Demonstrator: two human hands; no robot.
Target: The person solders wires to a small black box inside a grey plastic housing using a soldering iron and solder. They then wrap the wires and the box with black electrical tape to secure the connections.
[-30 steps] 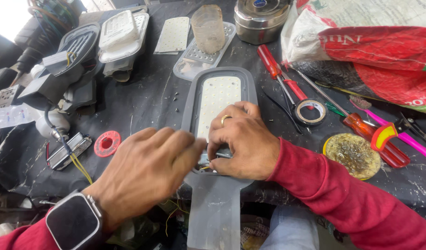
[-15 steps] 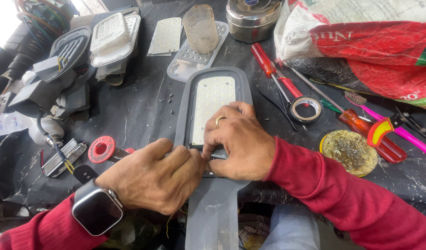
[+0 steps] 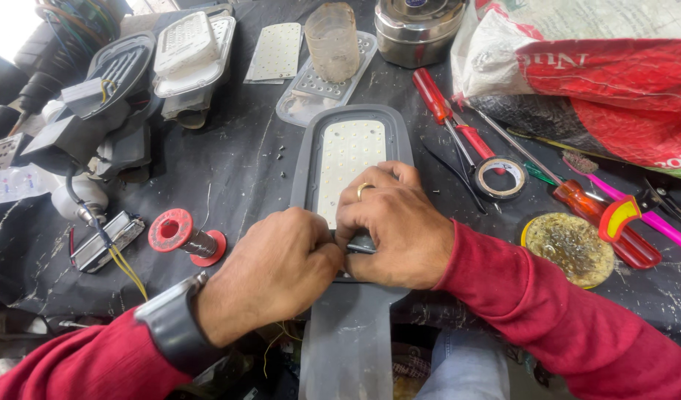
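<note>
A grey street-light housing (image 3: 305, 159) lies lengthways on the black work surface, its white LED panel (image 3: 353, 152) facing up. My left hand (image 3: 270, 270), with a dark watch on the wrist, is curled into a fist against the housing's near end, just below the panel. My right hand (image 3: 396, 230), which wears a ring, presses down on the panel's near edge, its fingers touching the left hand. A small metal part shows between the two hands; I cannot tell what it is. Both sleeves are red.
A red wire spool (image 3: 185, 235) lies left of my hands. Red screwdrivers (image 3: 448, 115), a tape roll (image 3: 501, 178), a round yellow tin (image 3: 568, 248) and a pink tool (image 3: 655, 221) lie to the right. A red-and-white sack (image 3: 599, 74), steel container (image 3: 414, 26), plastic cup (image 3: 331, 41) and dismantled lamp parts (image 3: 189, 55) stand behind.
My left hand has drawn in from a spread reach to a tight fist beside the right hand, and its wrist has turned so the watch face is hidden. The right hand has stayed put.
</note>
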